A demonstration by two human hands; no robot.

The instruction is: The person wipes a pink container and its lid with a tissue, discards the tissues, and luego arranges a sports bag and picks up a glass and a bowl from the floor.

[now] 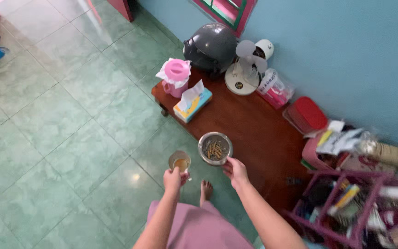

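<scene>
Left hand (173,179) holding glass (179,162) of amber liquid, right hand (236,171) gripping metal bowl (215,148), perhaps of cigarette butts

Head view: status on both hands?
Left hand grips glass of amber liquid. Right hand holds metal bowl by its rim, over low wooden table edge. Nothing blocking either hand.

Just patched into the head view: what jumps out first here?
Two bare hands at bottom centre: the left hand holds a glass of amber liquid, the right hand grips a metal bowl at the edge of the low wooden table. Behind, a dark helmet sits beside a pink jug.
</scene>
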